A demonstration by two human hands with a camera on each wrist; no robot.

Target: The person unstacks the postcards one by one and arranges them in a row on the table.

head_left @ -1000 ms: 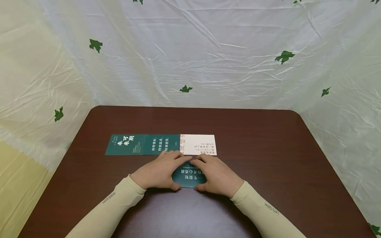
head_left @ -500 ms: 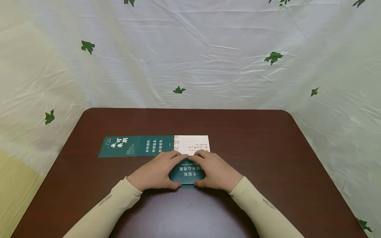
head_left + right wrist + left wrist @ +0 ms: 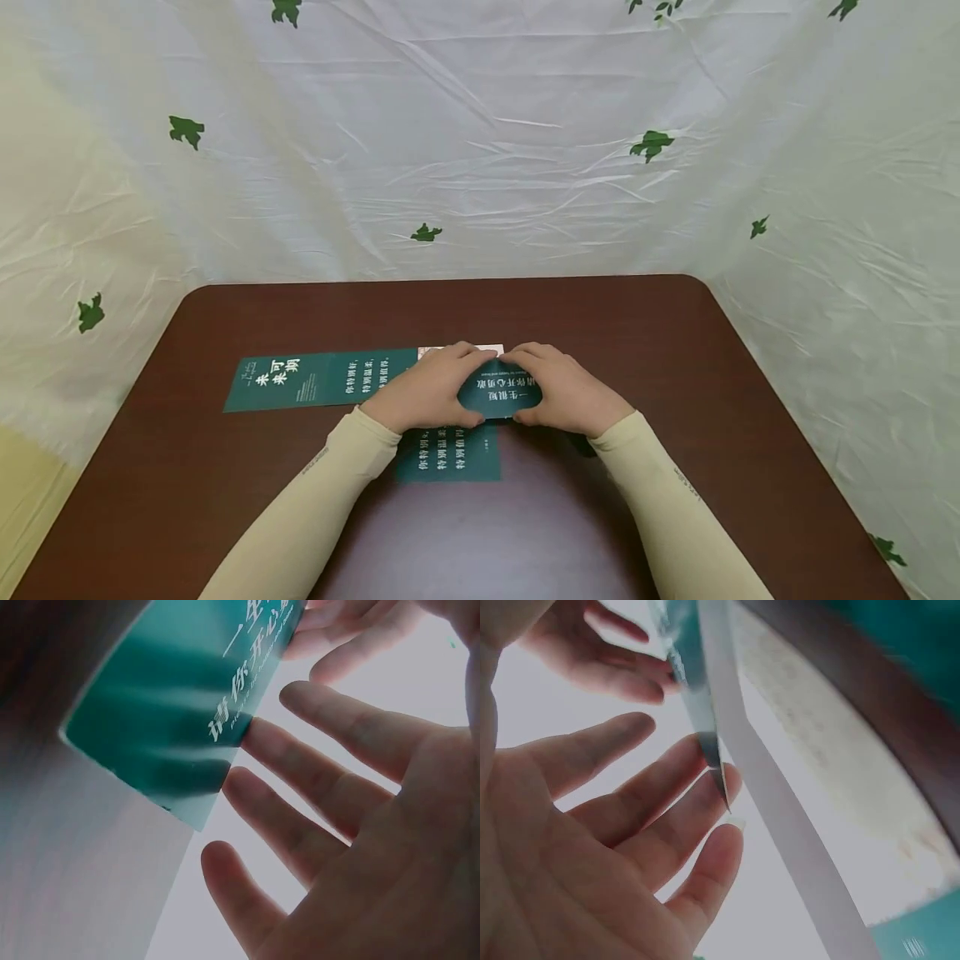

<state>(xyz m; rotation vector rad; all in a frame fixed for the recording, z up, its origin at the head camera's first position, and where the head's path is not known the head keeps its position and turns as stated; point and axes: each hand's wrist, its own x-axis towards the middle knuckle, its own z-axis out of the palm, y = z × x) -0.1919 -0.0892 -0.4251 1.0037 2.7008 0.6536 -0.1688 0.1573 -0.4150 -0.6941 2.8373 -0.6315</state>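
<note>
A green card (image 3: pixel 500 392) with white writing is held between my two hands, raised off the table. My left hand (image 3: pixel 429 387) grips its left part, thumb at the near edge and fingertips at the far edge. On its right part, my right hand (image 3: pixel 573 390) grips the same two edges. In the right wrist view, fingertips touch the long edge of the green card (image 3: pixel 150 712). Beneath the hands, another green panel (image 3: pixel 450 457) with writing lies on the table, partly covered by the left hand. Whether it joins the held card is hidden.
A printed strip (image 3: pixel 322 383) lies flat beyond the hands, with green panels at left and a whitish panel (image 3: pixel 489 349) mostly covered by the fingers. The brown table (image 3: pixel 750 467) is bordered by white cloth (image 3: pixel 525 192) with green leaf shapes.
Both hands have moved away from the body and slightly right, carrying the green card up. The green panel beneath has come into sight, and the whitish panel is now mostly covered.
</note>
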